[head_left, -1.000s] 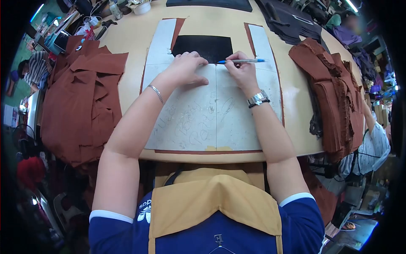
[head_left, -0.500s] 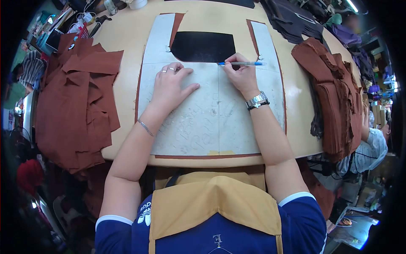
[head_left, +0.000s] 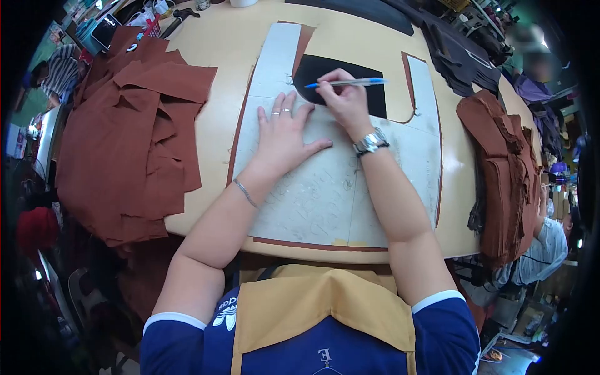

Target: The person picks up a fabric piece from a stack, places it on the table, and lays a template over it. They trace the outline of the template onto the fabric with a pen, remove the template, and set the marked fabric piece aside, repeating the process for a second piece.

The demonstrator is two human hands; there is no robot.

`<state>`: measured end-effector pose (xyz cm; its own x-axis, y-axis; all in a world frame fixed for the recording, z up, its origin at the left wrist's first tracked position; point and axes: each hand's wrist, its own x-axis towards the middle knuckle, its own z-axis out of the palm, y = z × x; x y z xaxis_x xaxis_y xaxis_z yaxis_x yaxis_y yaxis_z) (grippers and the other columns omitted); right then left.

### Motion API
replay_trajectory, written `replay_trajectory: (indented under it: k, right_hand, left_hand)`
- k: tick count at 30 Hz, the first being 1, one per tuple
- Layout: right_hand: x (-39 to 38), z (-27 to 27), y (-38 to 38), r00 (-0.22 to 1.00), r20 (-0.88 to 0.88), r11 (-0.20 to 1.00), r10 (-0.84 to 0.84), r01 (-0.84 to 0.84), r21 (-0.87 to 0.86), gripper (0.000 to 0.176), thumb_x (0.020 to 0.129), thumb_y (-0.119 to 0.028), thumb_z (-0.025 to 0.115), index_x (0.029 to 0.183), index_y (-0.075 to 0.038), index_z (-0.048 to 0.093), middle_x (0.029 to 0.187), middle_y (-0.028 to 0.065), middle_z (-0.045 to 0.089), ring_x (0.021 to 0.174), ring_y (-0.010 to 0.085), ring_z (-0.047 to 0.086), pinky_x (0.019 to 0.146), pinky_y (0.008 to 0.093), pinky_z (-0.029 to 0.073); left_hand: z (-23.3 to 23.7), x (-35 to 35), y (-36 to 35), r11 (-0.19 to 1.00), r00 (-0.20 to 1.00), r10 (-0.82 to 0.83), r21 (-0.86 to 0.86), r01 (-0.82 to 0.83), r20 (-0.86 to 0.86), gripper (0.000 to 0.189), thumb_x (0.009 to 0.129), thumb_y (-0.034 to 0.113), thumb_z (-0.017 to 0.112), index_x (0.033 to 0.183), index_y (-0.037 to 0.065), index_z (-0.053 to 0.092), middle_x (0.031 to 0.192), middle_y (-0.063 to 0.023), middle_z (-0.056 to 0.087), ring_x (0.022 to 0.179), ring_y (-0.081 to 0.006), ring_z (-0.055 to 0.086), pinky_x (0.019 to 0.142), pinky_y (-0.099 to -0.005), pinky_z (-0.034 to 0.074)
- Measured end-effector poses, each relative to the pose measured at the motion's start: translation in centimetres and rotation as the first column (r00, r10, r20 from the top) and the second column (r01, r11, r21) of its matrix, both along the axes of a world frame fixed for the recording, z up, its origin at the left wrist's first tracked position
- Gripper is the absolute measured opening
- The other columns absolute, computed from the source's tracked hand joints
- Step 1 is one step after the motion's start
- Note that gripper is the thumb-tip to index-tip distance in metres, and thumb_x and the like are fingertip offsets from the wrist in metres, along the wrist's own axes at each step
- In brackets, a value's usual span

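White template: rested empty left hand on it, fingers spread. Pinched blue pen in right hand over black piece.

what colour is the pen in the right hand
The slim plastic pen is clear with blue ends, best seen in the head view.

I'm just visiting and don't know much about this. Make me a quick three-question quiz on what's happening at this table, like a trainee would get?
1. Multiple choice: what does the right hand hold?
a) scissors
b) a pen
c) a ruler

2. True or false: the left hand lies with spread fingers on the white template.

3. Fill in the colour: the cloth peeking out from under the template is ____.

Key: 1 b; 2 true; 3 reddish-brown.
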<state>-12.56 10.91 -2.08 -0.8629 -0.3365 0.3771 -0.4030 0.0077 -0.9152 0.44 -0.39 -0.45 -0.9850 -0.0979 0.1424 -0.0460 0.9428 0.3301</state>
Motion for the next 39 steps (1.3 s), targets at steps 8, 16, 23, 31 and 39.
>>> replay_trajectory:
  k: [8, 16, 23, 31, 39]
  right_hand:
    - [-0.4, 0.5, -2.7, 0.998, -0.057, 0.960, 0.016, 0.001, 0.281, 0.012, 0.081, -0.012, 0.065, 0.084, -0.001, 0.065, 0.075, 0.0041, 0.066, 0.067, 0.0071, 0.058, 0.060, 0.0225, 0.047]
    - [-0.5, -0.3, -3.1, 0.995, -0.102, 0.984, 0.010, 0.008, 0.180, 0.013, 0.077, -0.015, 0.066, 0.080, -0.003, 0.066, 0.071, 0.0076, 0.067, 0.062, 0.0122, 0.062, 0.058, 0.0269, 0.050]
    - [-1.7, 0.6, 0.2, 0.967, 0.252, 0.997, 0.026, -0.007, -0.077, 0.015, 0.089, -0.014, 0.064, 0.099, -0.003, 0.064, 0.084, 0.0055, 0.068, 0.076, 0.0096, 0.063, 0.068, 0.0226, 0.051]
    - [-4.4, -0.9, 19.4, 0.880, 0.018, 0.880, -0.474, 0.473, 0.034, 0.008, 0.082, -0.011, 0.064, 0.083, -0.003, 0.064, 0.073, 0.0025, 0.065, 0.067, 0.0064, 0.058, 0.060, 0.0223, 0.046]
    - [-3.8, -1.6, 21.1, 0.876, -0.025, 0.861, -0.481, 0.477, 0.173, 0.012, 0.079, -0.013, 0.064, 0.076, -0.002, 0.061, 0.067, -0.0002, 0.059, 0.063, 0.0058, 0.052, 0.059, 0.0231, 0.043]
  left_hand:
    - [0.1, -0.3, 0.0, 1.000, 0.999, 0.000, -0.020, 0.001, 0.044, 0.098, 0.073, 0.067, 0.066, 0.146, 0.010, 0.033, 0.149, -0.0209, 0.029, 0.142, -0.0383, 0.020, 0.106, -0.0704, 0.016]
    - [-0.4, -0.4, 0.1, 1.000, 1.000, 0.006, 0.002, -0.006, -0.016, 0.096, 0.073, 0.065, 0.067, 0.145, 0.010, 0.034, 0.148, -0.0210, 0.030, 0.142, -0.0387, 0.021, 0.106, -0.0708, 0.016]
    - [0.0, -0.2, 0.1, 0.999, 0.999, -0.035, -0.023, 0.036, 0.012, 0.082, 0.076, 0.063, 0.066, 0.136, 0.012, 0.044, 0.148, -0.0227, 0.030, 0.142, -0.0377, 0.022, 0.107, -0.0695, 0.016]
    - [0.2, -0.1, 0.3, 0.999, 1.000, -0.022, -0.024, 0.023, 0.022, 0.076, 0.079, 0.059, 0.066, 0.135, 0.013, 0.045, 0.149, -0.0225, 0.029, 0.142, -0.0376, 0.022, 0.107, -0.0694, 0.016]
    - [0.6, -0.1, 0.4, 0.999, 0.999, -0.033, 0.008, 0.033, 0.040, 0.080, 0.077, 0.061, 0.067, 0.135, 0.011, 0.045, 0.149, -0.0232, 0.030, 0.142, -0.0385, 0.022, 0.107, -0.0702, 0.016]
